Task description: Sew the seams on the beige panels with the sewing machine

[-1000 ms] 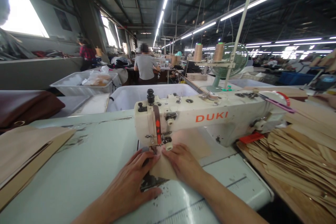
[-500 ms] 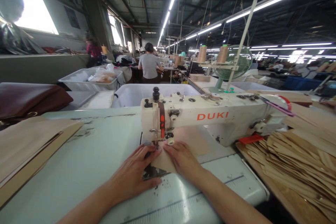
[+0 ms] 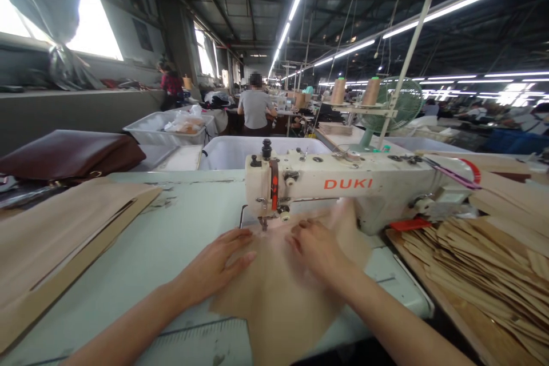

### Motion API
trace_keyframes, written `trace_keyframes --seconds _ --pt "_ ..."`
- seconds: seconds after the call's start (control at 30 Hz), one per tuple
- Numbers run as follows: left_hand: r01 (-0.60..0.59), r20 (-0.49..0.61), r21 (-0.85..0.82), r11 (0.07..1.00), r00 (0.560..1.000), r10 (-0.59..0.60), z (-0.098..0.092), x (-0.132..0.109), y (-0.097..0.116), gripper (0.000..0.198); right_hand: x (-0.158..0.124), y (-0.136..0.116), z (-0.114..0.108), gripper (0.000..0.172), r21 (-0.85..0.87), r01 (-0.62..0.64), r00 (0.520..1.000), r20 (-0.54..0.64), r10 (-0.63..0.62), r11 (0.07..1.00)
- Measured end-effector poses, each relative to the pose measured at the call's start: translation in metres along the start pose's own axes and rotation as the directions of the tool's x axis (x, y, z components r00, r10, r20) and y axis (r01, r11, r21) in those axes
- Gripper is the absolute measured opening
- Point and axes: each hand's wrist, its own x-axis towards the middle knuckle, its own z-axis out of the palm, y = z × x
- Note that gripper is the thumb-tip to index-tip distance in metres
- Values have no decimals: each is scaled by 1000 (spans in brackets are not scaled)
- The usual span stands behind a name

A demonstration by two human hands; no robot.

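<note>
A broad tan sheet of fabric or thin leather (image 3: 295,309) lies under the head of a white sewing machine (image 3: 309,180) marked DUKI. It hangs over the table's front edge, and its raised far right part is blurred. My left hand (image 3: 218,266) rests flat on the sheet's left side, fingers stretched out, with the tips just left of the presser foot (image 3: 264,224). To the right of the foot, my right hand (image 3: 317,251) is closed, its bent fingers gripping the sheet. The fingertips of that hand are partly hidden and smeared.
Stacked tan pieces (image 3: 480,274) lie on a wooden board at the right. More tan sheets (image 3: 86,223) and a brown leather bag (image 3: 72,151) are on the left. Behind the machine stand a white bin (image 3: 223,151), thread cones (image 3: 338,91) and a fan (image 3: 403,103). A person (image 3: 256,108) sits farther back.
Much more of the tan sheet now spreads toward me, over the front edge. My right hand has moved right and curled; my left hand has shifted slightly left. The view has turned a little left.
</note>
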Motion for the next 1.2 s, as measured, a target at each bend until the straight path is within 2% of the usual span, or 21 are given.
trace_keyframes --seconds 0.07,0.17,0.3,0.47,0.63,0.83,0.97,1.2 --pt "-2 16 15 1000 1000 2 5 2 1 53 -1 -9 4 26 31 28 1000 -14 -27 999" --pt "-31 58 39 999 998 29 11 8 1 63 1 -13 20 42 111 99 995 -1 -99 989" --pt "-69 107 58 996 992 62 11 12 2 68 3 3 39 45 247 194 980 -3 -199 949" --pt "-106 136 116 988 987 89 10 13 9 74 8 20 34 46 280 302 946 30 -323 911" --pt "-126 137 177 976 985 103 18 8 5 75 6 13 40 50 263 251 965 7 -262 932" --pt "-172 65 213 962 985 162 29 5 -11 80 6 13 47 49 282 226 972 3 -237 932" --pt "-172 37 233 957 985 167 30 8 -15 80 10 14 49 48 283 218 974 -4 -226 934" --pt "-162 50 215 963 987 155 31 10 -17 79 13 15 50 48 287 212 975 1 -221 934"
